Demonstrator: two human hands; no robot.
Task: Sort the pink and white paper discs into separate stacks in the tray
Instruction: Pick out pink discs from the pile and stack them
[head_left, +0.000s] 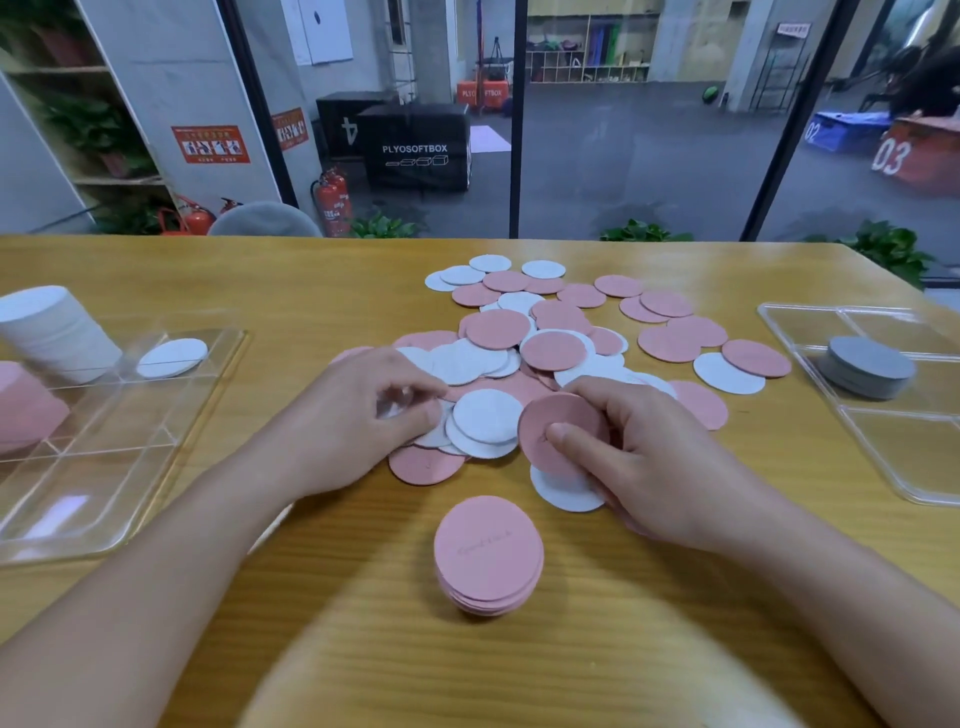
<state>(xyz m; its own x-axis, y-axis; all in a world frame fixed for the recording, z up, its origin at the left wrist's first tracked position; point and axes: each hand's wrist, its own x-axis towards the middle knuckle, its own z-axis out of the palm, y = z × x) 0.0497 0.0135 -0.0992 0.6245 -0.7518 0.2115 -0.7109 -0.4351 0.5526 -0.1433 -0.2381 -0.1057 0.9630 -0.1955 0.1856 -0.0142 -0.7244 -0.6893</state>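
Honestly I'd call this maybe halfway: the counter (156, 270) has a big mixed pile of loose discs (550, 338) spread across its middle, and the clear tray (104, 467) on my left holds a tall white stack (54, 332), a pink stack (23, 405) at the frame edge, and one lone white disc (172, 357) in another compartment. There's also a small pink stack (488, 553) parked on the counter near me that hasn't reached the tray. Grip-wise, my right hand (649, 467) is pinching a pink disc (550, 431) between thumb and fingers, while my left hand (358, 415) has fingers curled onto some white discs (485, 415), blurry but apparently pinching them.
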